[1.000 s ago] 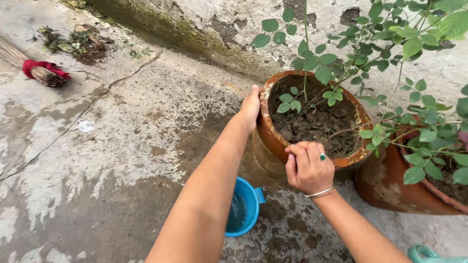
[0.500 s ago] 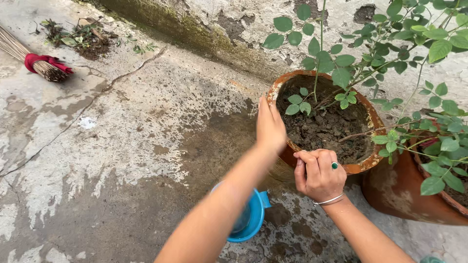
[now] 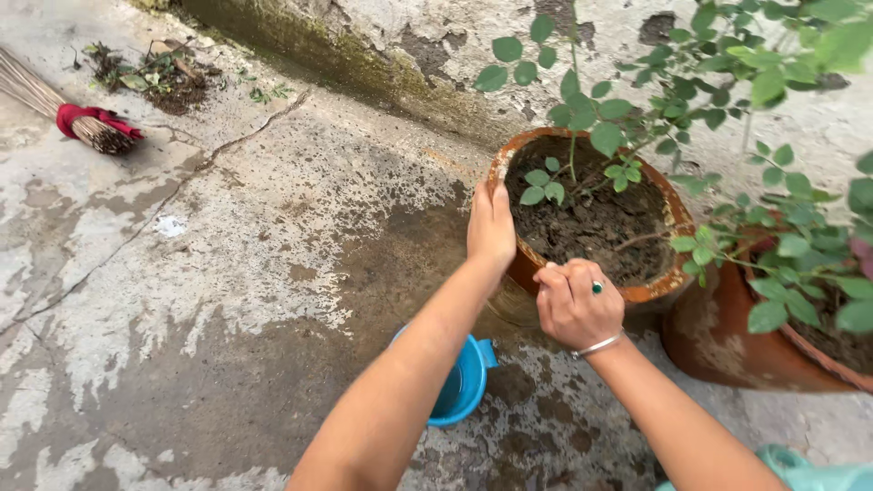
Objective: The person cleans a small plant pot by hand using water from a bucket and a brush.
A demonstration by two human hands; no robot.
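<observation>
Hands flank the round terracotta clay pot (image 3: 582, 227) of dark soil, which stands on the wet, stained concrete floor (image 3: 227, 273) against a mossy wall. The left hand (image 3: 491, 227) lies flat and open against the pot's near-left rim, seemingly to steady it. The right hand (image 3: 575, 305), fingers curled shut over the front rim, grips it. A blue plastic mug (image 3: 464, 382) sits below the left forearm; a second clay pot (image 3: 746, 345) touches the first on its right.

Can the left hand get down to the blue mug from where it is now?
Probably yes. The left hand rests flat on the clay pot, holding nothing, and the blue mug stands on the ground right under that forearm, with nothing between them.
</observation>
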